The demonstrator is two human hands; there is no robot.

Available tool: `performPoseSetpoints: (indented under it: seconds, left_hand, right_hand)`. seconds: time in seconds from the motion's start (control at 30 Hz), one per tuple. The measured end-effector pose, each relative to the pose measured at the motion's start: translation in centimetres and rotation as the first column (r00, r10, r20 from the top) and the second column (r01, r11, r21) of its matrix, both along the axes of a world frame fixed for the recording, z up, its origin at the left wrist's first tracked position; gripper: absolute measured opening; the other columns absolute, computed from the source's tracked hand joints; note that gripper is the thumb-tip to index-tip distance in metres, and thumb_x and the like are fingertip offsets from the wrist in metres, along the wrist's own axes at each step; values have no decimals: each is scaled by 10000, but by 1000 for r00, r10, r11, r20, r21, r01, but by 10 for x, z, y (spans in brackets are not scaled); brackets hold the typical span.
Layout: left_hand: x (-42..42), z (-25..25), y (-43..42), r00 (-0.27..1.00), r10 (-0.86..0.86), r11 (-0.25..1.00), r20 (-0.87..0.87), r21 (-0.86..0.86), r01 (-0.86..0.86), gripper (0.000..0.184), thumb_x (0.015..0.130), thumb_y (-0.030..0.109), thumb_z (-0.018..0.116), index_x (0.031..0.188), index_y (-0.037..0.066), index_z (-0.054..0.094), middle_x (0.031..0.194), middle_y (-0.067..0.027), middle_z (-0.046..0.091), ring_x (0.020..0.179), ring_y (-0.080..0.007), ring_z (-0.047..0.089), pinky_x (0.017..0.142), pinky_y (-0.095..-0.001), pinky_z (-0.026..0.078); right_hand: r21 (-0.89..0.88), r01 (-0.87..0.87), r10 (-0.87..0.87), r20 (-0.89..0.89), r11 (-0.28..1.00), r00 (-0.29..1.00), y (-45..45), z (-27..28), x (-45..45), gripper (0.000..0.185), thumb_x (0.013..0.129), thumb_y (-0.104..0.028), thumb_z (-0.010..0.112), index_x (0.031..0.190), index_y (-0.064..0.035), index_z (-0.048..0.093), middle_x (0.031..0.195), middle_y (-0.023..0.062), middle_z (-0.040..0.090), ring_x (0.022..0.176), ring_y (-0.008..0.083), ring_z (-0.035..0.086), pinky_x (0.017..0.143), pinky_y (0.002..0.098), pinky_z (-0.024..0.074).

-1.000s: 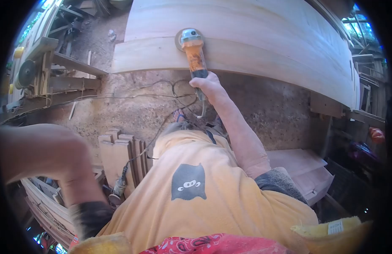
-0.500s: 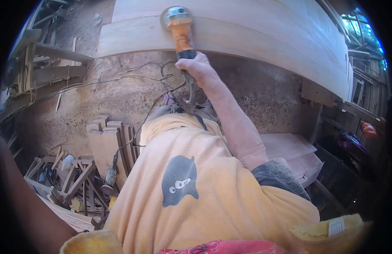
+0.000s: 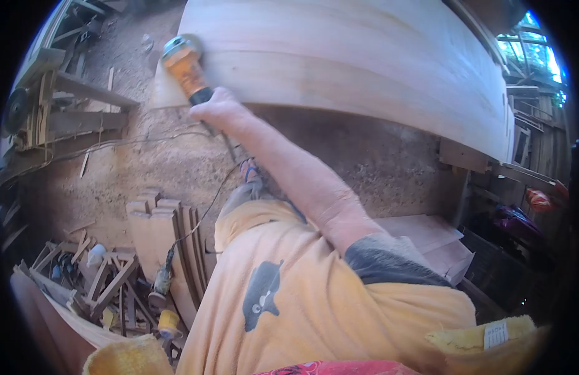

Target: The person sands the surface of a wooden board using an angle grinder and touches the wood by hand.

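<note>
Right hand [image 3: 221, 109] wrapped round the black rear end of an orange power tool [image 3: 188, 72], arm stretched forward and to the left. Tool sits at the left end of a long pale wooden panel [image 3: 339, 69], head pointing up-left; disc blurred, contact with the panel can't be told. Left arm [image 3: 49, 322] at lower left edge; left hand out of frame, its state can't be told. Below: upright boards [image 3: 153, 240], a second power tool [image 3: 163, 278] against them, yellow container [image 3: 169, 323] just beside. Sandalled foot [image 3: 249, 170] on dirt floor [image 3: 383, 156].
</note>
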State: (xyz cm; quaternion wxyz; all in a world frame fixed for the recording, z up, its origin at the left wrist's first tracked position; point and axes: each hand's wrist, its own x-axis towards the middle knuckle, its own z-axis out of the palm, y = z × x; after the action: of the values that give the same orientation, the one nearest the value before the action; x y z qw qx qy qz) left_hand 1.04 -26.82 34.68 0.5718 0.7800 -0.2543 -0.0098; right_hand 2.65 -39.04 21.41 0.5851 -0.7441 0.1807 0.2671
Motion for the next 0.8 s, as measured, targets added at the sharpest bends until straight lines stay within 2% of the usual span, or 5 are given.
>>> performPoseSetpoints:
  seconds: [0.3,0.37,0.43,0.57,0.8]
  left_hand:
    - [-3,-11,-15,997,-6,1000,-73,6,6,372,905,131,772,1239,21,650,1164,-162,717,971,-206,702,850,-303,567]
    - [-7,1,-21,998,-37,999,-43,10,37,358,907,130,769,1230,22,658,1161,-161,718,969,-206,703,850,-303,566]
    - [-15,23,-29,995,-96,995,13,-1,97,344,909,128,766,1221,23,666,1159,-160,720,967,-205,704,850,-302,565]
    - [-39,92,-46,932,-285,955,224,-21,297,317,913,125,760,1202,24,681,1154,-159,723,963,-205,705,849,-302,563]
    - [-70,175,-97,713,-510,837,481,87,540,270,920,120,750,1170,27,707,1145,-157,728,956,-204,708,848,-300,560]
  right_hand:
    - [-32,206,-203,61,978,977,-61,-36,-43,258,690,-234,804,767,-23,677,708,79,656,652,173,652,608,342,528]
    - [260,256,-285,82,931,955,-104,-14,-75,211,697,-203,791,787,-63,660,724,41,643,633,150,619,584,334,503]
    - [106,368,-369,-12,924,930,-137,8,-98,200,695,-182,787,792,-91,638,734,9,632,615,133,589,555,329,471]
    - [157,535,-548,46,830,836,-211,-1,-157,212,694,-181,794,812,-99,639,738,0,618,613,129,580,559,323,479]
    - [170,582,-583,-52,795,811,-306,17,-222,405,682,-231,831,987,-64,623,830,30,611,640,138,600,555,309,524]
